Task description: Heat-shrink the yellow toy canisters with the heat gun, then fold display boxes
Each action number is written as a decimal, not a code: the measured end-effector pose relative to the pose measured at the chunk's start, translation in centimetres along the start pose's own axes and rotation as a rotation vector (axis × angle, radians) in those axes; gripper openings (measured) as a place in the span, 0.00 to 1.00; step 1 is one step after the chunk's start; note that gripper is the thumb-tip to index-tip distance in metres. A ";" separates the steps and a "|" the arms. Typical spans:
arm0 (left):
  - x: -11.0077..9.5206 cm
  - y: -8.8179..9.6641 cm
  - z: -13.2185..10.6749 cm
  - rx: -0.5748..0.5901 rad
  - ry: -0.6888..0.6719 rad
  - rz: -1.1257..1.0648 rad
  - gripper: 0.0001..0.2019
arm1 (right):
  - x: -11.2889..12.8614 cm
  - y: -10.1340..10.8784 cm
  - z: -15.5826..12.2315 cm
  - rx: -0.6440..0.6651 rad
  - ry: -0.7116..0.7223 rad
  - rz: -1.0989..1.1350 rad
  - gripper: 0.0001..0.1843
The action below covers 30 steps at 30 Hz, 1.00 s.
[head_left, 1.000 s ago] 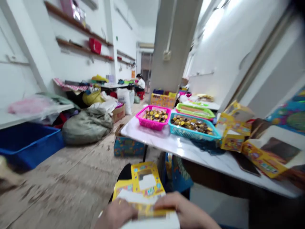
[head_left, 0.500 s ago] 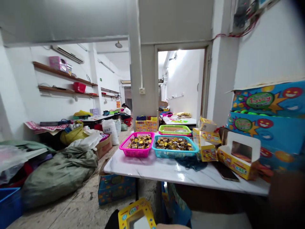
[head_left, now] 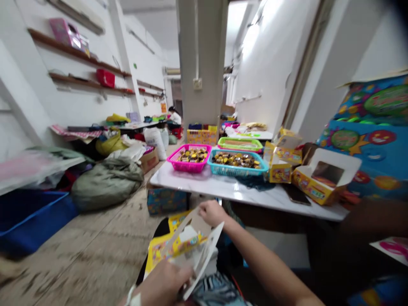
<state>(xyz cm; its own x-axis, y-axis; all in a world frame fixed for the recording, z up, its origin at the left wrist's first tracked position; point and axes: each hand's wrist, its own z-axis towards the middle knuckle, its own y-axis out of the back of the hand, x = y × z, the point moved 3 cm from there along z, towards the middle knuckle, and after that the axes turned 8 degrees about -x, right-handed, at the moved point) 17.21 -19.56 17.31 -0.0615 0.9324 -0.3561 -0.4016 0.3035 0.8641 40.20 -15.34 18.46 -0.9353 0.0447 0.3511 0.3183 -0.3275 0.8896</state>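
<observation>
Over my lap, a yellow printed cardboard box (head_left: 191, 243) with white inner flaps is partly folded, its panels standing at angles. My right hand (head_left: 212, 212) is closed, pinching the far edge of this box. At the near end my left hand (head_left: 167, 280) is closed around its white flap; the fingertips are partly hidden behind the cardboard and blurred. More flat yellow box card (head_left: 154, 250) lies beneath on my lap. Ahead on the white table (head_left: 191, 182) stand a pink basket (head_left: 189, 165) and a blue basket (head_left: 237, 170), both filled with small yellow-and-dark cylindrical pieces.
Folded yellow boxes (head_left: 314, 187) and a dark phone (head_left: 297, 195) sit at the table's right. Big blue printed cartons (head_left: 376, 144) rise at the far right. A green basket (head_left: 240, 144) stands behind. Left are a blue bin (head_left: 35, 221) and a green sack (head_left: 105, 187). A person (head_left: 174, 117) sits far back.
The view has tilted down. Both hands now show, holding the yellow box, where before only its window panel and a bit of a hand showed at the bottom edge.
</observation>
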 end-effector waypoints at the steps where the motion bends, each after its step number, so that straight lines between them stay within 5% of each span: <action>1: -0.7 -0.5 0.0 0.018 0.014 -0.048 0.15 | -0.2 -0.5 0.3 0.020 0.003 0.021 0.12; 4: -2.4 -1.2 0.6 -0.083 -0.061 -0.329 0.16 | -0.8 -2.4 0.6 0.095 0.031 0.082 0.11; 7: -2.6 -0.7 0.1 -0.367 -0.052 -0.570 0.15 | -1.2 -3.6 0.4 0.160 0.080 0.139 0.11; 12: 0.9 1.5 -3.9 -1.077 0.268 -0.752 0.11 | -1.4 -3.9 0.4 0.209 0.135 0.202 0.11; 14: 2.9 1.7 -5.5 -1.243 0.453 -0.709 0.12 | -1.2 -3.9 0.3 0.215 0.134 0.213 0.11; 17: 4.5 0.1 -6.7 -1.065 0.695 -0.629 0.18 | -0.9 -3.9 -0.3 0.220 0.122 0.212 0.13; 21: 4.0 -2.6 -7.0 -0.787 0.674 -0.444 0.36 | -1.0 -4.2 -0.5 0.206 0.060 0.176 0.16; 30: 7.8 -2.3 -3.1 -0.639 0.655 -0.261 0.62 | -2.0 -6.2 3.0 0.143 -0.087 0.098 0.17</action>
<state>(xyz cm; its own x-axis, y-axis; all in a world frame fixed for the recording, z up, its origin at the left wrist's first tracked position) 14.84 -13.61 11.48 -0.3215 0.4962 -0.8065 -0.8869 0.1407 0.4401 40.62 -10.63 13.13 -0.8840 0.1025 0.4561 0.4314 -0.1970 0.8804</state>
